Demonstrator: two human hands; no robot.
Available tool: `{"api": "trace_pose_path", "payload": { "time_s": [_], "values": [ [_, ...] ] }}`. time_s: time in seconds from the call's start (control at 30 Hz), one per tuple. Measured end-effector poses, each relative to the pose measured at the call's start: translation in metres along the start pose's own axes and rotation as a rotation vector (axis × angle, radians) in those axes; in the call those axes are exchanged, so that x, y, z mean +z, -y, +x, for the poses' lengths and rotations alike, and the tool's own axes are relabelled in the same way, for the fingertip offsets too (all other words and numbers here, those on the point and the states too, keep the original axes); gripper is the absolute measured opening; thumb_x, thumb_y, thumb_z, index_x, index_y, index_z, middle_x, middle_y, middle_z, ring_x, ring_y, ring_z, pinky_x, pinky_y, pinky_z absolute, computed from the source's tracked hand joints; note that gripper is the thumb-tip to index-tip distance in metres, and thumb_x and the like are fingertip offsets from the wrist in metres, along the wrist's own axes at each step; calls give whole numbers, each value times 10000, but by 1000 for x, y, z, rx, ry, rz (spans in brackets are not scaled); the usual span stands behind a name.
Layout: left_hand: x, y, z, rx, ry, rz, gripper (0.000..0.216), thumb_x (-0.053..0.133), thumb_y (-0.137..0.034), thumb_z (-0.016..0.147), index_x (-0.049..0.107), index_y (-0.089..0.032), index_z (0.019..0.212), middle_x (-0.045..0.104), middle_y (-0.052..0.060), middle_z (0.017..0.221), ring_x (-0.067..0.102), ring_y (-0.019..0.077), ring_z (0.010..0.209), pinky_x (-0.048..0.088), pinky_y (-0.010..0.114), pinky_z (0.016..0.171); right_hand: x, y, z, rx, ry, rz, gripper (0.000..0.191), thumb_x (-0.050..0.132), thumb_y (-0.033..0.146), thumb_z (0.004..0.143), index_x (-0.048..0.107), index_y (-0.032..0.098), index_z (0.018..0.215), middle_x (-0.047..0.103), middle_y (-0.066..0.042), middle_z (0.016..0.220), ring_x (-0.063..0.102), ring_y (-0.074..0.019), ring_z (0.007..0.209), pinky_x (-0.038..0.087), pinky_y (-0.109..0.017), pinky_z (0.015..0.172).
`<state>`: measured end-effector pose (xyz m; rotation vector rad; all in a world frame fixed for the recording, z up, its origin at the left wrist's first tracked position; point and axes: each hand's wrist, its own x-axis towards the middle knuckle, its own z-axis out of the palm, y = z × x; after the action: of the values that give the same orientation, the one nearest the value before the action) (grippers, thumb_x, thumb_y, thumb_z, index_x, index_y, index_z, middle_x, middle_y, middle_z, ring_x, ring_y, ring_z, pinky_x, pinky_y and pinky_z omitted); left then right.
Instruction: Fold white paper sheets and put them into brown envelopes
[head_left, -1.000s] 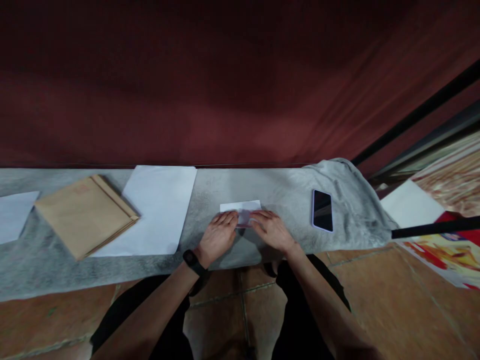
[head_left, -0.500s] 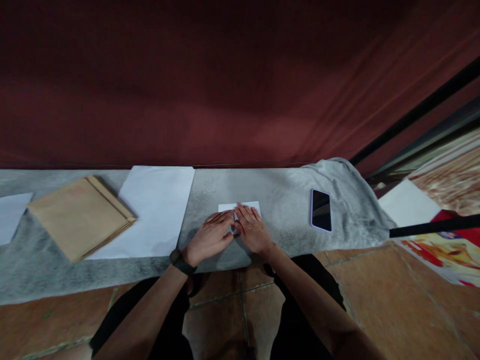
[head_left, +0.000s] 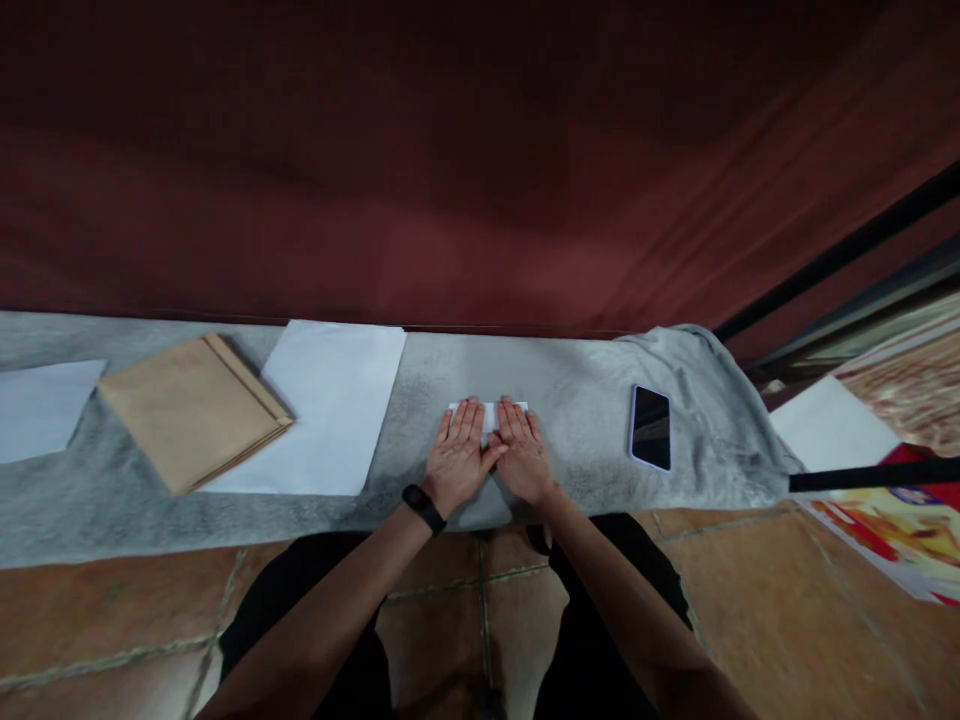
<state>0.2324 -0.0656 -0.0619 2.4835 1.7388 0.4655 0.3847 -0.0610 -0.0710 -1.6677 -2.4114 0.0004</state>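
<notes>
A small folded piece of white paper point(head_left: 490, 412) lies on the grey cloth-covered surface point(head_left: 577, 390) in front of me. My left hand point(head_left: 457, 462) rests flat on its left part, palm down with fingers stretched forward. On the right part lies my right hand point(head_left: 523, 458), also flat with the fingers out. The thumbs meet or nearly meet between them. Most of the paper is hidden under both hands; a strip shows between and beyond the fingertips. A dark band is around my left wrist.
To the left are a stack of white paper sheets point(head_left: 337, 400), brown paper envelopes point(head_left: 191, 410) overlapping it, and more white paper point(head_left: 45, 410). A phone point(head_left: 650, 428) lies to the right. Behind rises a dark red cloth point(head_left: 480, 240); a black bar point(head_left: 870, 478) stands at far right.
My left hand has turned from a slanted position and now lies flat, fingers forward, on the paper's left part. My right hand stays flat on the right part. The view has shifted slightly.
</notes>
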Motion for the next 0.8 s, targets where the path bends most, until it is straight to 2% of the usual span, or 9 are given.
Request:
{"api": "trace_pose_path", "payload": {
  "time_s": [0.23,0.5,0.63,0.8],
  "values": [
    [-7,7,-4,-6,34,7,806,389,-597,970,300,-36,1542,291,219,1615,204,309,1532,157,530,1247,0,-18,-4,59,-18,55,602,322,360,1059,252,57,1575,298,-193,1621,263,-288,1511,226,-509,1218],
    [-7,11,-7,-80,30,12,889,377,-643,954,266,21,1536,256,266,1613,181,342,1533,140,540,1247,-2,-29,-8,107,-39,55,629,279,420,1068,293,19,1552,305,-230,1609,267,-314,1504,227,-530,1211],
    [-8,12,-9,-109,11,29,911,378,-664,948,280,31,1529,246,276,1611,182,362,1530,159,554,1241,-2,-29,-9,137,-51,45,639,285,433,1066,305,11,1545,316,-235,1602,282,-322,1498,225,-533,1209],
    [-10,17,-12,-120,-42,19,892,409,-644,949,279,15,1536,300,276,1591,234,367,1515,194,556,1234,-2,-32,-11,162,-80,34,624,307,424,1061,332,23,1539,353,-232,1586,310,-322,1489,250,-526,1204]
  ]
}}
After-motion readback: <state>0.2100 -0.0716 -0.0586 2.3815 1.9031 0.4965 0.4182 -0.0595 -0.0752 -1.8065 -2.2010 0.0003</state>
